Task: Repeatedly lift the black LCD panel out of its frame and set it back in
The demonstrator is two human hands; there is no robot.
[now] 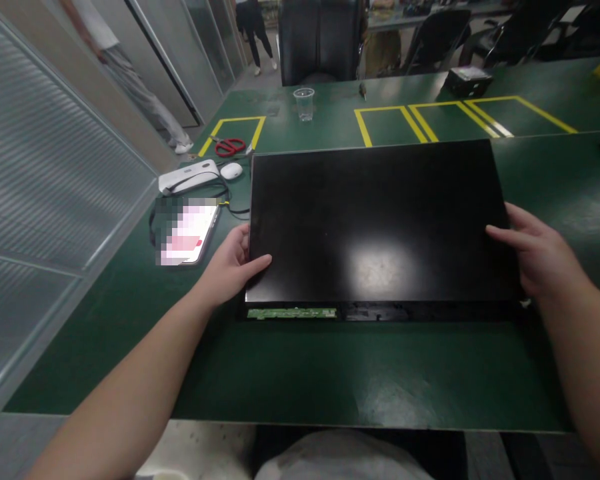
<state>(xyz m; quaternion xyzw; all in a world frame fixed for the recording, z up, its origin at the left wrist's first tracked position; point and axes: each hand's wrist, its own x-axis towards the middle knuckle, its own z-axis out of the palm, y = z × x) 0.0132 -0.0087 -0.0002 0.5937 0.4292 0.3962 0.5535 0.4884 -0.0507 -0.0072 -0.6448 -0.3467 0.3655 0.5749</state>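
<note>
A wide black LCD screen panel [330, 207] lies face up in front of me, a bright reflection on its lower middle. My left hand [233, 267] grips its left edge, thumb on the front and fingers curled behind the side. At the right edge, my right hand [540, 250] holds it the same way, thumb laid over the glass. Along the panel's lower edge shows a narrow green circuit board [293, 313], next to a dark strip [420, 311]. What lies beneath the panel is hidden.
Left of the panel on the green table [380, 373] are a lit phone [200, 233], a white device with a strap [190, 177], a white mouse [231, 171] and red scissors [230, 147]. Farther back stand a plastic cup [305, 105], a black box [469, 81] and a chair [320, 40].
</note>
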